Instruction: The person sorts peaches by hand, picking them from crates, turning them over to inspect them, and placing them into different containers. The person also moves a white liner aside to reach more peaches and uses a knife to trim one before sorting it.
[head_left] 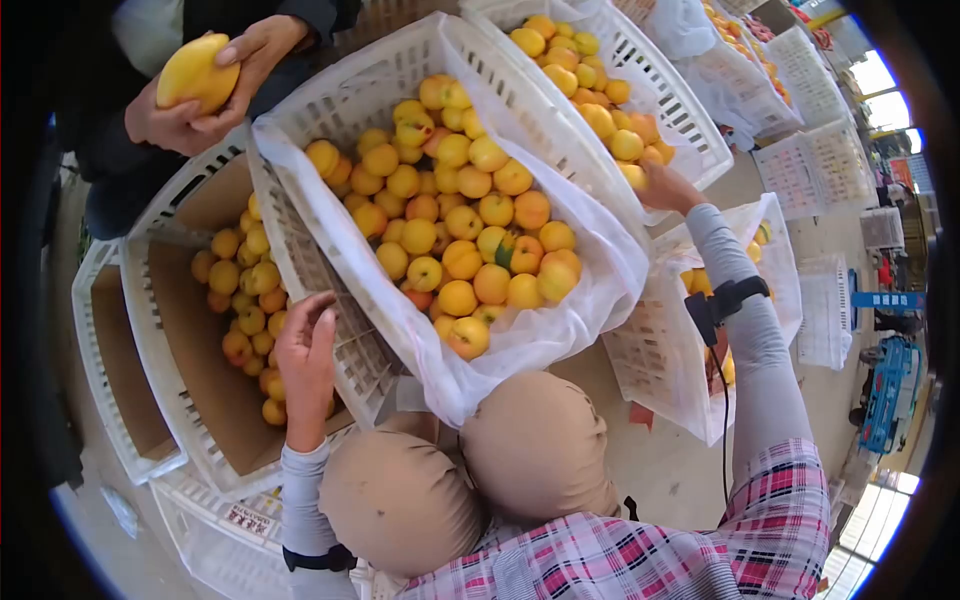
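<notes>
My left hand [307, 362] hovers by the near edge of the middle crate, above the crate on the left. Its fingers are apart and nothing shows in them. My right hand [668, 188] reaches to the near end of the upper right crate [700, 120]. Its fingers are closed around a yellow apricot [635, 176], partly hidden by the hand. Many yellow-orange apricots [462, 258] fill the middle crate, which has a white liner [600, 325]; a green leaf [504, 252] lies among them. More apricots [245, 290] sit in the cardboard-lined left crate [185, 340].
At the upper left, another person's hands [215, 105] hold a large yellow fruit [198, 75]. A lined crate [655, 350] of fruit stands below my right forearm. More white crates [820, 170] stand at the far right. My knees [540, 445] are against the middle crate's near side.
</notes>
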